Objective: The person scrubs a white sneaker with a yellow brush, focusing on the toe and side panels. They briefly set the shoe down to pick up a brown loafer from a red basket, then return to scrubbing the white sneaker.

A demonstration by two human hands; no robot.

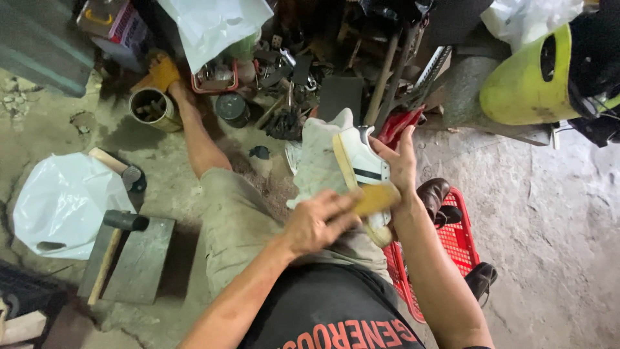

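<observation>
I sit on the ground with a white sneaker (359, 157) held over my lap, its tan sole edge turned toward me. My right hand (399, 161) grips the sneaker from the right side, fingers spread along its upper. In my left hand (318, 222) is a tan block-shaped brush or sanding pad (376, 198), pressed against the sole near the heel. A whitish cloth (318, 161) lies under the shoe on my knee. My left leg stretches out toward a yellow sandal (159, 73).
A red plastic basket (455, 240) with dark leather shoes (434, 192) sits at my right. A hammer (115, 240) lies on a grey slab (139, 262) at left, beside a white plastic bag (61, 203). Tins, tools and clutter crowd the far side; a yellow-green container (526, 81) is top right.
</observation>
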